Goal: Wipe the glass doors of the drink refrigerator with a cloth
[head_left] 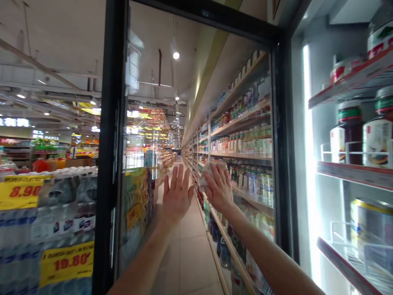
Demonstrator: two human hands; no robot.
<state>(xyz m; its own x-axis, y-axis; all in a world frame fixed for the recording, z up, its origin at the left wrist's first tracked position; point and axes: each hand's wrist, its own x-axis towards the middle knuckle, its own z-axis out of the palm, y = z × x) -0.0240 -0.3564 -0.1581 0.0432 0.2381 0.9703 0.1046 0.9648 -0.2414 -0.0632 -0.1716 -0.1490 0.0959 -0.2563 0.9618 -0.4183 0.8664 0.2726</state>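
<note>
Upright in front of me stands a glass door [190, 102] in a black frame, swung open from a lit refrigerator. My left hand [176, 196] lies flat towards the pane, left of centre, with its fingers stretched out and nothing in it. To its right, my right hand [218, 186] presses a crumpled white cloth [208, 174] against the glass. The cloth shows beside and above its fingers, and the rest is hidden under the palm. Both forearms reach up from the bottom of the view.
At right, refrigerator shelves [353, 172] hold bottles [348, 131] and a can [371, 225]. Packs of bottled water [64, 221] with yellow price signs [67, 262] stand left of the door frame [107, 143]. Through the glass appear a tiled aisle [193, 258] and stocked shelves [245, 151].
</note>
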